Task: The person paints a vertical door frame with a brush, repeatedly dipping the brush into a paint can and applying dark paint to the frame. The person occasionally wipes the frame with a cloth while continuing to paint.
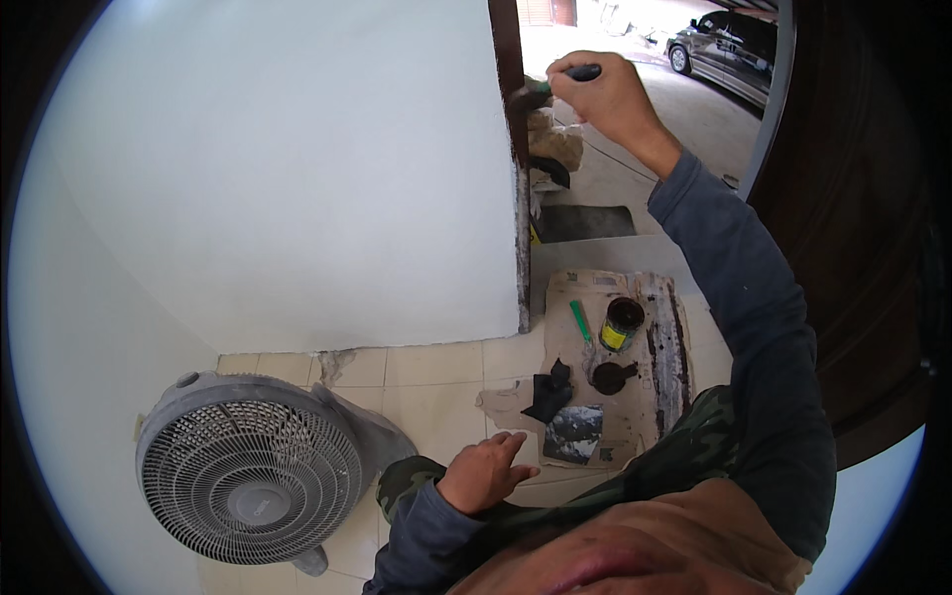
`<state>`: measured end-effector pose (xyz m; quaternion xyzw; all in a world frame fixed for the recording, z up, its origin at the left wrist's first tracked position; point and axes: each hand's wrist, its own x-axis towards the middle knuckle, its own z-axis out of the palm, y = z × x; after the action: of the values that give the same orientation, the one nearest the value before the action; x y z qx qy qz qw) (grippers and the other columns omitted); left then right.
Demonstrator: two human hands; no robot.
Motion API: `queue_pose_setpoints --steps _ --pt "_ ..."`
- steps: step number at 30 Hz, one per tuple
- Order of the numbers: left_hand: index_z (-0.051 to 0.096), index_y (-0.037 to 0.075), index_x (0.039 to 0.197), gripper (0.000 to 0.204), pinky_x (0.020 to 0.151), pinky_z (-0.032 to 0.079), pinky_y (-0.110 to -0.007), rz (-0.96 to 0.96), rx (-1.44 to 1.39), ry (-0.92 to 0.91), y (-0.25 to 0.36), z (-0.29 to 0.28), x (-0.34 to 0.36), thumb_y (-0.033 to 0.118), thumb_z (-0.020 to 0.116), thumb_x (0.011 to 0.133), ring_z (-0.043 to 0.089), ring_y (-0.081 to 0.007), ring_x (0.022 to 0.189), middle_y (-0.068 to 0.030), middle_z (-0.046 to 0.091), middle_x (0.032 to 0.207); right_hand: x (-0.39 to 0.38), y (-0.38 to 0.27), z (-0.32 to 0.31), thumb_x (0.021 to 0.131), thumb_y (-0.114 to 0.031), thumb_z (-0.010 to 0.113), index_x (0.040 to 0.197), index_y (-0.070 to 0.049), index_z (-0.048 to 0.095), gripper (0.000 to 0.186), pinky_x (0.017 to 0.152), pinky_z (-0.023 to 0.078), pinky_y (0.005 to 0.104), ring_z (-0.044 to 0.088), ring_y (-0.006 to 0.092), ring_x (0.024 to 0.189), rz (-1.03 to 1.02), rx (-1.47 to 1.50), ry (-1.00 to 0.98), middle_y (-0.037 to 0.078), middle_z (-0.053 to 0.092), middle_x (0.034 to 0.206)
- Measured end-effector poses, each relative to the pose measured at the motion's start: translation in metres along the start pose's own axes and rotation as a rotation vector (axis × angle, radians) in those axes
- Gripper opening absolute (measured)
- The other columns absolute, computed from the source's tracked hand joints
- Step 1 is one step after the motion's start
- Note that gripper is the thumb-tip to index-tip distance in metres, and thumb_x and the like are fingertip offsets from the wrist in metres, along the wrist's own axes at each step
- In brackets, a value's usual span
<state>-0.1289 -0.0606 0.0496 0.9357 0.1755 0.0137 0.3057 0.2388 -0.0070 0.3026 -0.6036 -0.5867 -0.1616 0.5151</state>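
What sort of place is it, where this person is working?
Probably a house entrance, seen from indoors: a brown door frame edges the white wall, a dark car is parked outside, and a grey fan stands on the tiled floor.

Around you what looks like a home entrance, white wall (297, 178) on your left, pale tiled floor (431, 362) below you, grey household fan (258, 481) standing on it, brown doorframe (507, 45) ahead of you, dark car (734, 55) on paved ground (610, 188) outside
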Motion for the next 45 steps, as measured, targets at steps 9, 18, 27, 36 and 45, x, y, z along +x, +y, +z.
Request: queue_pose_setpoints --steps 9,18,27,36,45 --pt "0.059 -0.002 0.133 0.059 0.089 0.055 -0.046 0.010 -0.001 0.010 0.000 -0.001 -0.003 0.040 0.071 0.093 0.067 -0.0426 0.105 -0.0243 0.068 0.120 0.000 -0.005 0.002 0.088 -0.023 0.068 0.089 -0.002 0.077 0.023 0.056 0.050 0.0273 0.060 0.0106 0.058 0.049 -0.109 -0.115 0.003 0.067 0.069" --pt "0.059 -0.002 0.133 0.058 0.088 0.055 -0.046 0.030 -0.004 0.020 -0.002 0.000 -0.002 0.037 0.073 0.093 0.067 -0.0422 0.104 -0.0241 0.068 0.119 0.013 -0.007 0.009 0.089 -0.023 0.067 0.090 -0.003 0.076 0.022 0.055 0.049 0.0287 0.060 0.0118 0.057 -0.001 -0.118 -0.048 0.005 0.065 0.066" --pt "0.059 -0.002 0.133 0.057 0.091 0.054 -0.046 0.021 -0.007 0.011 0.000 0.001 -0.002 0.037 0.073 0.093 0.067 -0.0419 0.107 -0.0236 0.067 0.121 0.023 -0.013 0.007 0.088 -0.024 0.068 0.088 -0.002 0.076 0.024 0.059 0.052 0.0312 0.064 0.0161 0.058 -0.020 -0.117 -0.030 0.008 0.067 0.067" --pt "0.059 -0.003 0.133 0.058 0.090 0.055 -0.046 0.039 -0.001 0.012 -0.001 0.002 -0.002 0.037 0.072 0.093 0.067 -0.0417 0.106 -0.0238 0.068 0.121 0.030 -0.014 0.006 0.095 -0.025 0.066 0.092 -0.002 0.074 0.024 0.051 0.052 0.0272 0.062 0.0117 0.053 -0.112 -0.122 0.022 0.004 0.065 0.067" --pt "0.059 -0.003 0.132 0.058 0.090 0.055 -0.046 0.039 0.001 0.007 0.000 0.001 -0.001 0.037 0.072 0.093 0.067 -0.0423 0.106 -0.0244 0.067 0.121 0.036 -0.018 0.003 0.097 -0.025 0.064 0.094 -0.004 0.074 0.024 0.051 0.051 0.0271 0.062 0.0113 0.053 -0.172 -0.145 0.048 0.004 0.066 0.066"
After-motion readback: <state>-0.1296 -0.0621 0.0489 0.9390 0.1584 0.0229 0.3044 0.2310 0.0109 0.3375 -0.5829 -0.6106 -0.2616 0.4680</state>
